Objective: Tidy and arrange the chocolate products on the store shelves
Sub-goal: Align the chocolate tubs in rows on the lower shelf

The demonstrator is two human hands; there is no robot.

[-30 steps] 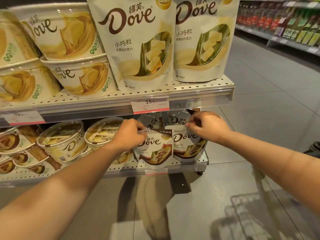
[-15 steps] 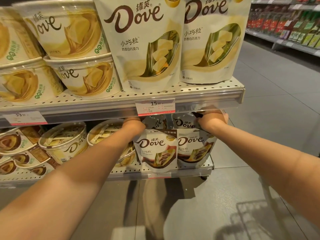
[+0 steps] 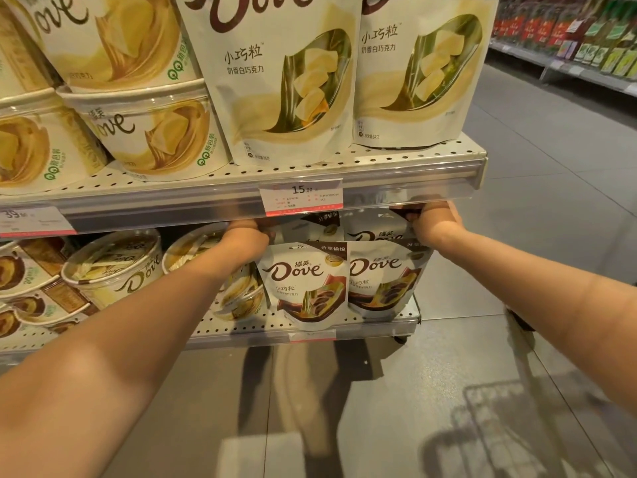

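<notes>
Both hands reaching under upper shelf, left hand and right hand above Dove pouches, finger state hidden, cannot tell

You have one view only, from the camera on your head, so no second view overlaps it. It faces forward and tilts down at a store gondola end, very near. The upper shelf crosses the middle of the frame, and its white Dove pouches are cropped at the top edge. The lower shelf sits at centre, with grey floor filling the bottom. Your forearms enter from the lower left and lower right corners. The wide lens bows the shelf lines. At the upper right you see down the aisle to a distant shelf.
</notes>
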